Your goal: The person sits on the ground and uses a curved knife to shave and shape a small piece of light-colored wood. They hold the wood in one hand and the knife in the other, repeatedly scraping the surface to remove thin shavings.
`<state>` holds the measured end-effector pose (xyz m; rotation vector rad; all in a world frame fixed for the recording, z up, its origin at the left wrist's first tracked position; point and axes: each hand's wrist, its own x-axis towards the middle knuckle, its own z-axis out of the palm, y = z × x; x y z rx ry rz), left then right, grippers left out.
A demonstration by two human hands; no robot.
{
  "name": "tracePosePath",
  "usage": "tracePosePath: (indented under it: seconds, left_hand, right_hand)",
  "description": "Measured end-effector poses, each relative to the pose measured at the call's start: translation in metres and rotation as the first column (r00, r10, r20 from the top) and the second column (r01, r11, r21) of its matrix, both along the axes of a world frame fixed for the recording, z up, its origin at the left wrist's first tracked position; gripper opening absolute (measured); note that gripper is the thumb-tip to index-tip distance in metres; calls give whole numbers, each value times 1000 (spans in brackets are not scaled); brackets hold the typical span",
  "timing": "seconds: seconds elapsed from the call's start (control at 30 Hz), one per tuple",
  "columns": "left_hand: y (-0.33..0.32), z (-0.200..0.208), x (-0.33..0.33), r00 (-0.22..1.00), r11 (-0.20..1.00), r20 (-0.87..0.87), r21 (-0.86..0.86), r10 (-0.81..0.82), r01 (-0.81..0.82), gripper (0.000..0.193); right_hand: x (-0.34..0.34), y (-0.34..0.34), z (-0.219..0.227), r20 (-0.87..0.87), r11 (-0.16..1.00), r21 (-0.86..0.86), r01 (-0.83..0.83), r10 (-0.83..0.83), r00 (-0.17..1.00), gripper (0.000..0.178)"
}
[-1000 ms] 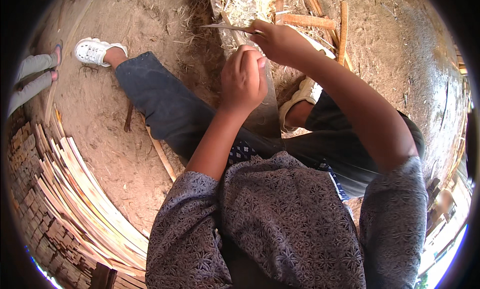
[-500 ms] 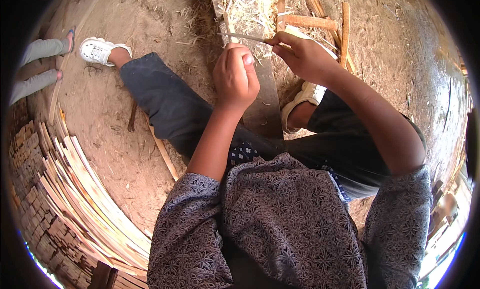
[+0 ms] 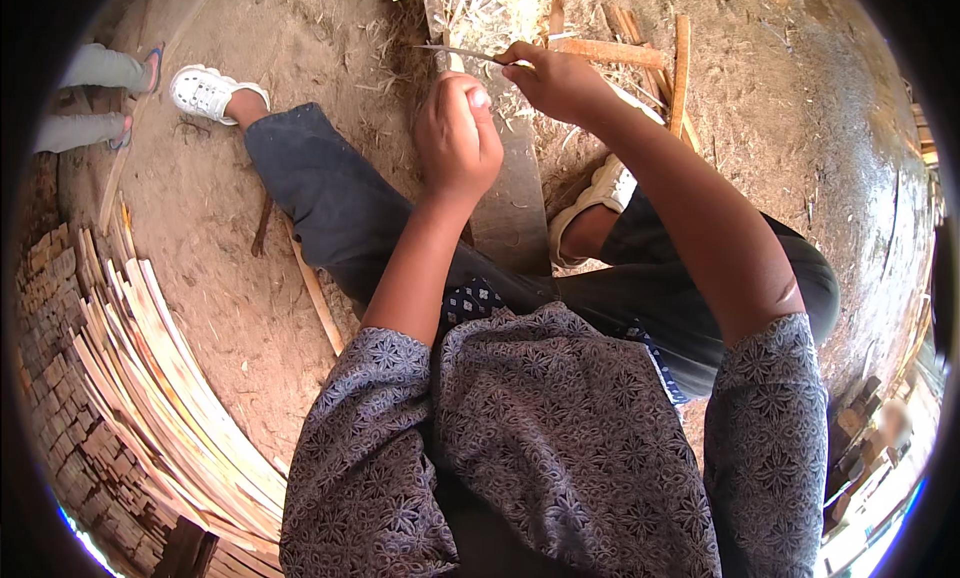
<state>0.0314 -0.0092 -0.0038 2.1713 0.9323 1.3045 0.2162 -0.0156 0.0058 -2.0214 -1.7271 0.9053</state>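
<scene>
My left hand (image 3: 458,133) is closed in a fist around a pale wooden strip (image 3: 456,63), whose end shows just beyond the fingers. In my right hand (image 3: 562,83) is a knife (image 3: 460,52); its thin blade points left and crosses the strip just beyond my left fist. Whether the edge touches the wood I cannot tell. Both hands are above a grey wooden plank (image 3: 515,193) that runs away from me between my legs. Pale wood shavings (image 3: 510,13) cover its far part.
Reddish wooden pieces (image 3: 610,51) lie right of the plank. Long pale strips (image 3: 165,348) are heaped at the left, beside stacked wood blocks (image 3: 85,418). Another person's legs (image 3: 105,70) show at the far left. My white shoe (image 3: 205,93) rests on the dirt floor.
My right hand has moved left and farther away, carrying the knife with it. My left fist stays closed on the strip, nearly in place. The view has shifted slightly.
</scene>
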Motion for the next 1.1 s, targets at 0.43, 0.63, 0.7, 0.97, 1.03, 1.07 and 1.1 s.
tracePosePath:
  seconds: [0.43, 0.63, 0.7, 0.97, 1.03, 1.07, 1.1]
  left_hand:
    - [5, 13, 5, 999, 999, -29, -32, 36, -37, 7]
    - [-8, 15, 21, 995, 994, -65, -81, -73, 68, 8]
    - [0, 12, 13, 997, 993, -26, -91, -75, 72, 11]
    - [29, 21, -18, 967, 972, 240, -232, 84, -27, 24]
    - [39, 23, -25, 955, 963, 277, -269, 101, -24, 27]
    - [43, 23, -29, 953, 962, 284, -272, 100, -20, 28]
    - [47, 22, -30, 944, 967, 317, -255, 88, -4, 33]
  right_hand:
    - [-2, -28, 14, -40, 997, -56, 58, -60, 997, 29]
    - [-7, 49, -56, 62, 990, -31, 136, -134, 989, 38]
    - [1, 62, -52, 43, 993, -77, 90, -86, 995, 39]
    - [19, 2, 40, -168, 942, -332, -44, -13, 986, 36]
    - [10, -16, 43, -262, 970, -240, -42, -23, 965, 31]
    - [0, -20, 45, -295, 981, -191, -36, -22, 955, 29]
    - [-11, -24, 49, -310, 992, -125, -36, -5, 951, 28]
